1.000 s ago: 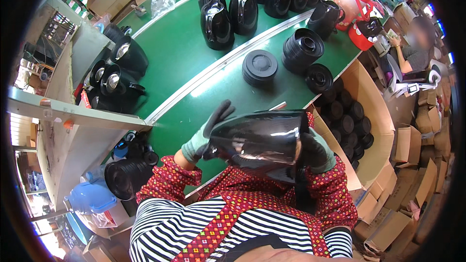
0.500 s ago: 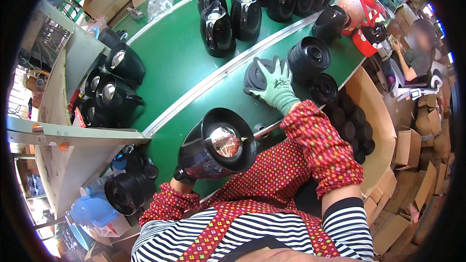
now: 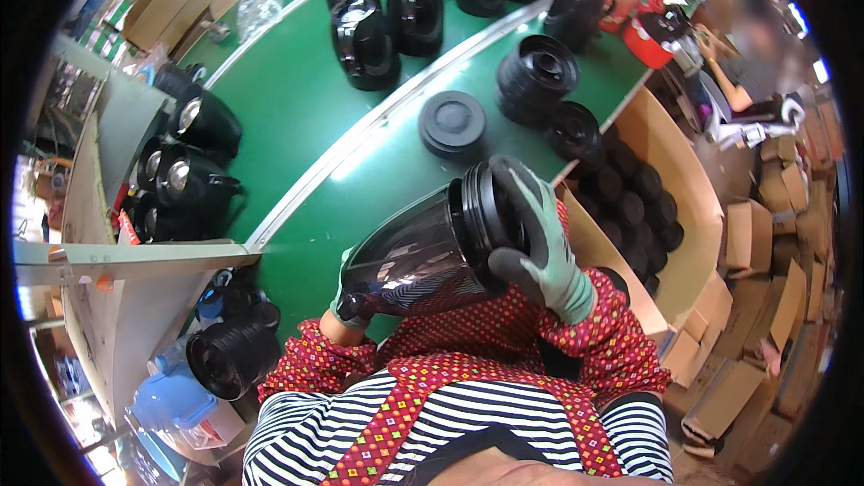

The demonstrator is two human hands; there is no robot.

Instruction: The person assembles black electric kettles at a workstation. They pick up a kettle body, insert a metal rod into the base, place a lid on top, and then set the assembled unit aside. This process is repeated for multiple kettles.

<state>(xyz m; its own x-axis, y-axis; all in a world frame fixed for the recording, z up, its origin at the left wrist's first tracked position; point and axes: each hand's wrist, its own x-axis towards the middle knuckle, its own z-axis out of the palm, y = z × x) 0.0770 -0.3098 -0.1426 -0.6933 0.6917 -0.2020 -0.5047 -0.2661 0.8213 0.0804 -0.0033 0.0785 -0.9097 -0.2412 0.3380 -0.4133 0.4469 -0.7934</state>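
A glossy black jug (image 3: 400, 261) lies on its side in front of me, its wide end turned to the right. My left hand (image 3: 344, 301), gloved in green, holds it from the left; most of its fingers are hidden behind the jug. With my right hand (image 3: 544, 247), in a green glove with dark fingertips, I grip a ridged, round black cap (image 3: 486, 207) at the wide end. Whether the cap is seated cannot be seen. Beyond the jug, a small stack of round black caps (image 3: 453, 121) lies on the green table (image 3: 301, 144).
Taller cap stacks (image 3: 538, 76) stand to the right, above a cardboard box (image 3: 688, 180) of black caps. Several upright black jugs (image 3: 364, 40) are at the far side, others (image 3: 184, 175) lie at left. A metal strip (image 3: 360, 135) crosses the table.
My right hand has come from the cap stack to the jug's wide end, bringing a cap with it. The jug has turned so its opening faces right. The whole view has shifted slightly.
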